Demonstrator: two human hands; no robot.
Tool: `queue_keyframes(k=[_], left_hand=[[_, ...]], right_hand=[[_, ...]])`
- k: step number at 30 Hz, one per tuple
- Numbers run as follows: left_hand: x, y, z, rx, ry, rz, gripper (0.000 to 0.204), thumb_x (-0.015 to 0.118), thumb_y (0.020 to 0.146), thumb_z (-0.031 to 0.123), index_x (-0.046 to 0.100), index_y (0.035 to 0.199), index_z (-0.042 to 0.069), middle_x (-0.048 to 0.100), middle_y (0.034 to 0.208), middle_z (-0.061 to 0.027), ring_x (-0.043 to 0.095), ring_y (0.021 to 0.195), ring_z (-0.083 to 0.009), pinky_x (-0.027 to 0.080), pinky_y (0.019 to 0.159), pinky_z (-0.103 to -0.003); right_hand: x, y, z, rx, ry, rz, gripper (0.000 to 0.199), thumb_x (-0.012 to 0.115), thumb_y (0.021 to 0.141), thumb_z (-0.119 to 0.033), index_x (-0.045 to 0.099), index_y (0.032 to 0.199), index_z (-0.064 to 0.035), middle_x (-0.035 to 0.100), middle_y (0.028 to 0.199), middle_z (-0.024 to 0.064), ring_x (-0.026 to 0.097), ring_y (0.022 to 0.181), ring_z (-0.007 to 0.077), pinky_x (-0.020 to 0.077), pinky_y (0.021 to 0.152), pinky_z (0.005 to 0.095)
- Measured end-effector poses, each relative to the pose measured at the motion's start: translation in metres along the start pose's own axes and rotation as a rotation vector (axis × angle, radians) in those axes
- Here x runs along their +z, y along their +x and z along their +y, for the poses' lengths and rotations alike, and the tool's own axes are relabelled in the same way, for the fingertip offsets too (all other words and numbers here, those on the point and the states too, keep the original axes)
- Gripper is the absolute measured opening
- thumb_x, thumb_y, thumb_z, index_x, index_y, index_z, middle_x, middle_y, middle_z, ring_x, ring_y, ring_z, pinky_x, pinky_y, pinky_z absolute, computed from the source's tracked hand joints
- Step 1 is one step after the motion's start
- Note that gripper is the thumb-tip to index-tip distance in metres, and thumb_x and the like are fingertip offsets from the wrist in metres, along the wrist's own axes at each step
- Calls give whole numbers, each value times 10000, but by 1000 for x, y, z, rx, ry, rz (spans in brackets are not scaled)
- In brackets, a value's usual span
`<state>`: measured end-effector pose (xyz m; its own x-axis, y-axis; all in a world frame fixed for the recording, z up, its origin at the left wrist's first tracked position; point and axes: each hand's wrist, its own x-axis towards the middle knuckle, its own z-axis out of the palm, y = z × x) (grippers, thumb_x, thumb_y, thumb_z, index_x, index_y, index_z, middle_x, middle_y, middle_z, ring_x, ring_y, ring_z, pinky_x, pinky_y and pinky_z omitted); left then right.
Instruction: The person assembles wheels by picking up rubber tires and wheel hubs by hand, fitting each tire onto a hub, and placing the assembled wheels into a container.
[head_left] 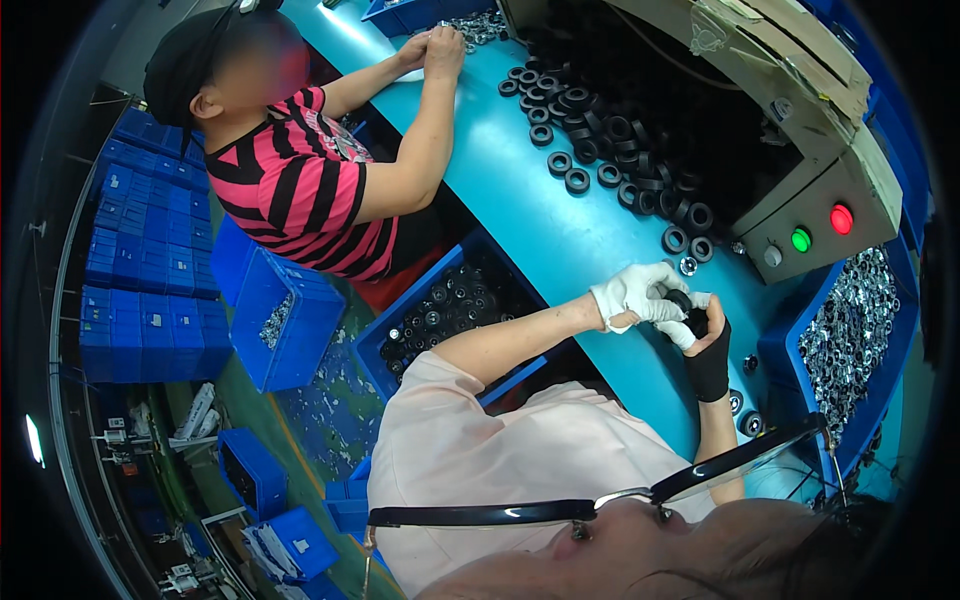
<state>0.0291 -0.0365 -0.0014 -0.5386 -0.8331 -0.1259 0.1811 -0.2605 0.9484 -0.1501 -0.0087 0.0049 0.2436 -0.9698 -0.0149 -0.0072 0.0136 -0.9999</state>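
Observation:
My left hand (640, 297), in a white glove, is closed on a small black ring-shaped part (680, 299) above the turquoise tabletop (610, 345). On the other side of it is my right hand (712, 338), with white-covered fingers, a bare thumb and a black wrist band. Its fingers are also curled round the part, so both hands grip it and hide most of it. Just beyond my hands lie a shiny metal ring (688, 266) and several black rubber rings (675, 239). Near my right wrist sit a few black wheels with metal centres (750, 423).
A heap of black rings (577, 181) spreads from under a grey machine housing (840, 160) with lit green and red buttons. A blue bin (783, 350) of metal parts stands right. Left, another bin (520, 375) holds black wheels. Across sits a co-worker (300, 190), hands at metal parts.

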Motion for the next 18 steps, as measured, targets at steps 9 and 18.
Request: queue_keyframes(k=[9, 18], left_hand=[[3, -3, 7, 58, 96, -61, 376, 674, 813, 76, 544, 1136, -64, 647, 952, -155, 637, 818, -189, 505, 749, -298], [11, -8, 10, 234, 629, 48, 314, 739, 740, 156, 581, 935, -33, 645, 863, -163, 645, 764, -276, 500, 688, -342]], right_hand=[[5, -1, -5, -98, -359, 72, 347, 789, 736, -184, 508, 859, -24, 551, 723, 11, 495, 647, 76, 421, 607, 231], [9, -15, 7, -183, -441, 152, 207, 729, 742, -83, 546, 806, -11, 538, 644, 52, 477, 561, 110, 416, 546, 252]])
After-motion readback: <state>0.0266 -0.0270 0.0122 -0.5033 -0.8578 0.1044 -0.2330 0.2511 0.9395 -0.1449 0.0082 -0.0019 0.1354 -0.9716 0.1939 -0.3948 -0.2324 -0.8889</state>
